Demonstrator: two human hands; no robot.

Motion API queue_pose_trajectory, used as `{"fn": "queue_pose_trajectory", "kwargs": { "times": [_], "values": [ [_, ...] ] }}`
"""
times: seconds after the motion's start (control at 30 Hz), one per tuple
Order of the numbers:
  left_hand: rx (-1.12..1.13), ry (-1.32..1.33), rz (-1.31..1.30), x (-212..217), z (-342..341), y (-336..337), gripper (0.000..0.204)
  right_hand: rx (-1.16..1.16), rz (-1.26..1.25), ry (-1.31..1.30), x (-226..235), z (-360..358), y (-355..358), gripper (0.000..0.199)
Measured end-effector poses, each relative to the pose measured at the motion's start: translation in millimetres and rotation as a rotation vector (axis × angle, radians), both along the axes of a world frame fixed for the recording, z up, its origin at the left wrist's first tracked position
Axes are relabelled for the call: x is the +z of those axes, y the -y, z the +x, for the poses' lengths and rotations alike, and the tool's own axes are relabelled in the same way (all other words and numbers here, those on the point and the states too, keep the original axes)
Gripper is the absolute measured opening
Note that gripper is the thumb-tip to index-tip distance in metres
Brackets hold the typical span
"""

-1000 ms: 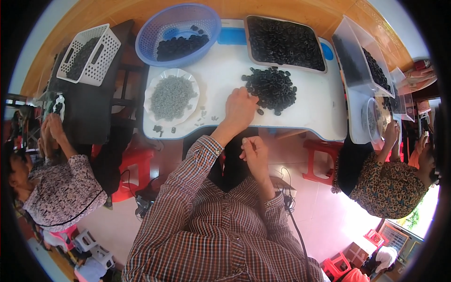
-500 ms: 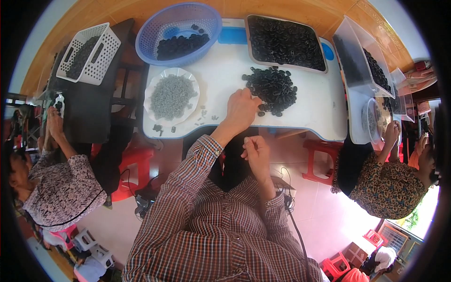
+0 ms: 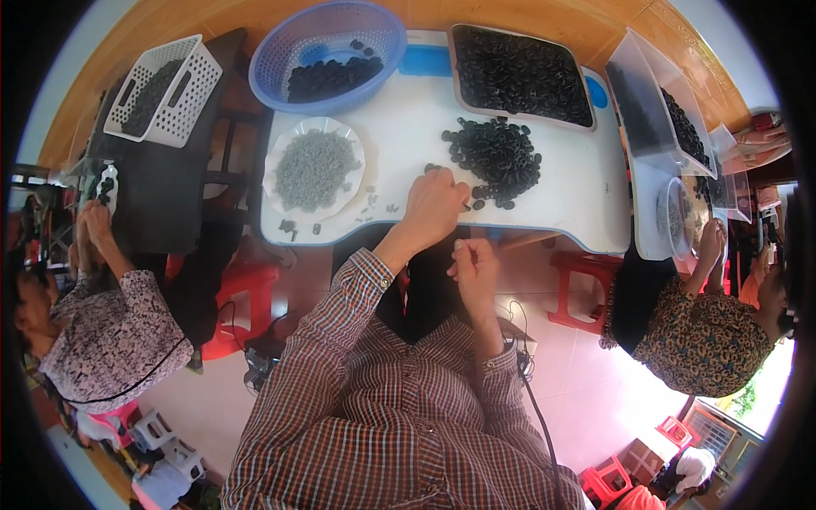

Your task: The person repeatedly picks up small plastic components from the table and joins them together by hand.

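My left hand (image 3: 433,206) rests on the white table with its fingers curled down, just left of a pile of small black oval pieces (image 3: 497,161). Black pieces peek out beside its fingertips and thumb; how many it holds is hidden. Below the table's front edge, in front of my body, my right hand (image 3: 474,270) is closed in a pinch. Whatever lies between its fingertips is too small to make out. Left of my left hand, a white scalloped plate (image 3: 270,183) bears a heap of small grey translucent pieces (image 3: 314,170).
A blue perforated basket (image 3: 327,98) with black pieces and a tray (image 3: 520,123) full of them stand at the back. Loose grey and black bits (image 3: 287,227) lie near the front left edge. People sit at side tables left and right; a red stool (image 3: 582,289) stands right.
My left hand has drawn back from the pile's edge, slightly left and nearer to me, with black pieces by its fingers. My right hand has shifted slightly to the right.
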State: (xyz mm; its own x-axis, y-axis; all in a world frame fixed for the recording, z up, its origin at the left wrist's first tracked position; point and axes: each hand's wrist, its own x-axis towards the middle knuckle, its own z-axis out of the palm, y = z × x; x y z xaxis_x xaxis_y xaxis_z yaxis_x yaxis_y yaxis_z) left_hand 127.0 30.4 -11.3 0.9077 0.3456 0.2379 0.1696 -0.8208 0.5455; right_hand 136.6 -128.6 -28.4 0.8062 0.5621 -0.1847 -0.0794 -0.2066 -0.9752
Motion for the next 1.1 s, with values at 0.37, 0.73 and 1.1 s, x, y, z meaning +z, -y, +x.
{"fn": "queue_pose_trajectory", "kwargs": {
  "times": [0.37,0.73,1.1],
  "values": [
    [-0.067,0.034,-0.165,11.8,-52.5,18.1,0.009,-0.031,0.018,0.429,6.2,5.3,-3.9,0.010],
    [0.121,0.097,-1.029,-1.6,-86.1,30.5,0.017,0.039,0.216,-0.379,19.2,-6.0,-0.5,0.016],
    [0.220,0.109,-1.418,-3.8,-95.9,37.8,0.019,-0.005,0.338,-0.461,16.9,-14.6,-3.5,0.016]
  ]
}}
